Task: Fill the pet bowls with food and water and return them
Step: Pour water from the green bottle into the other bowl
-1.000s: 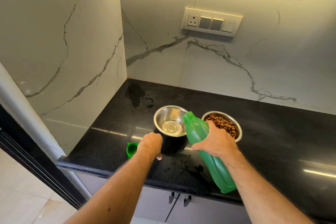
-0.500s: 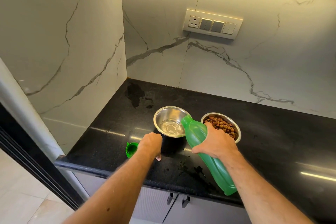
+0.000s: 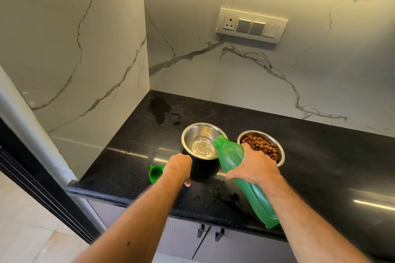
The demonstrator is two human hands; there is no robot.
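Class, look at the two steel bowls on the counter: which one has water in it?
The left bowl, under the mouth of the green bottle, holds water; the right bowl is full of brown kibble.

Legible text: none found | green translucent plastic bottle [image 3: 239, 168]: no label or brand readable | two round steel bowls [image 3: 192, 134]: no markings visible | cream rectangular wall switch plate [image 3: 251, 25]: small mark on lower edge, too small to read | black speckled stone countertop [image 3: 320, 156]: unmarked
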